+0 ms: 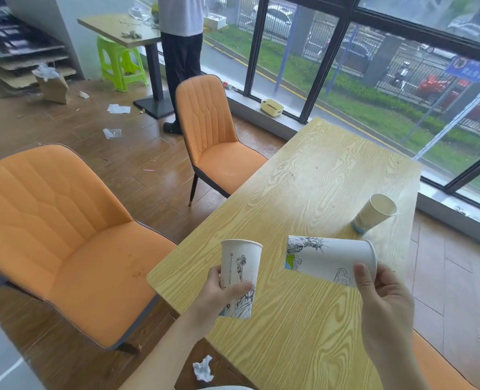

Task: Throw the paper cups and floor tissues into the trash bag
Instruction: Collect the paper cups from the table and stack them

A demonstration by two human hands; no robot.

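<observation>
My left hand (222, 294) grips a white paper cup (240, 266) with line drawings, held upright over the near left corner of the yellow wooden table (303, 192). My right hand (382, 302) holds a second printed paper cup (326, 258) by its rim, turned on its side with its base pointing left. A third paper cup (373, 212) lies tilted on the table near the right edge. A crumpled tissue (203, 368) lies on the floor below my left arm. More tissues (118, 108) and a scrap of clear wrap (112, 133) lie further off on the floor. No trash bag is visible.
Two orange chairs (64, 235) (216, 142) stand left of the table. A person (181, 52) stands by a far table (115, 26) with a green stool (120, 63). A brown paper bag (51, 83) sits on the floor at the back. Large windows line the right.
</observation>
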